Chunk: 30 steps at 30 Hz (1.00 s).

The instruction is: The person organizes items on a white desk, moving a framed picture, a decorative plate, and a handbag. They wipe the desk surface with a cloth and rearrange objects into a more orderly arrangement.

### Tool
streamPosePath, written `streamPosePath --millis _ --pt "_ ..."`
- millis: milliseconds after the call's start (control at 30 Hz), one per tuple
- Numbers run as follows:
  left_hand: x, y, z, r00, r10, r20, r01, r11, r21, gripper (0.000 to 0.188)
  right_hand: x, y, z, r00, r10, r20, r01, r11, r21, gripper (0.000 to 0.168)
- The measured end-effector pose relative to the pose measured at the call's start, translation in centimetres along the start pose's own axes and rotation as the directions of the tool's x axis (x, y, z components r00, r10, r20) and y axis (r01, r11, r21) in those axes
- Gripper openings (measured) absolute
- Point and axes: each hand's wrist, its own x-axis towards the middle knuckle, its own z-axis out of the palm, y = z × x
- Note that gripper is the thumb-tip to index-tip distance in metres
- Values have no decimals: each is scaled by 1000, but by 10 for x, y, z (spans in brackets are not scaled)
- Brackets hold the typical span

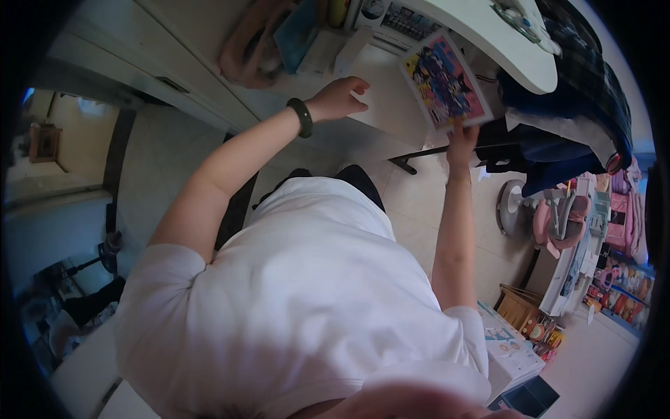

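Note:
My right hand (462, 142) grips the lower edge of a flat rectangular sheet or booklet (445, 81). Cartoon figures in pink, yellow and blue cover its face, inside a pale border. It is tilted above the right side of a white shelf surface (384, 86). My left hand (340, 99) is over the front of that same shelf, thumb and fingers apart, with nothing between them. A dark green bangle (300, 118) circles my left wrist. At the back of the shelf are a teal folder or book (297, 36) and a white box (322, 52).
A white rounded board (502, 47) juts out at upper right, beside hanging dark clothes (565, 115). Below them a black metal rack foot (411, 163) crosses the tiled floor. A grey round base (510, 207) stands farther right. Brownish-pink bag-like item (251, 47) sits at the shelf's left.

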Motion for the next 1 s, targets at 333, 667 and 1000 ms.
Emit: streamPosePath --millis 333,667,1000 --pt "-46 -37 -3 985 -162 -63 154 981 -115 39 50 86 57 997 37 63 -31 995 -90 34" --pt "-23 -39 -10 996 -71 -60 64 992 -109 35 55 71 47 981 160 112 -163 986 16 48" --pt "-28 23 -24 996 90 -17 -82 957 278 35 30 5 34 982 -33 184 147 746 -650 20"
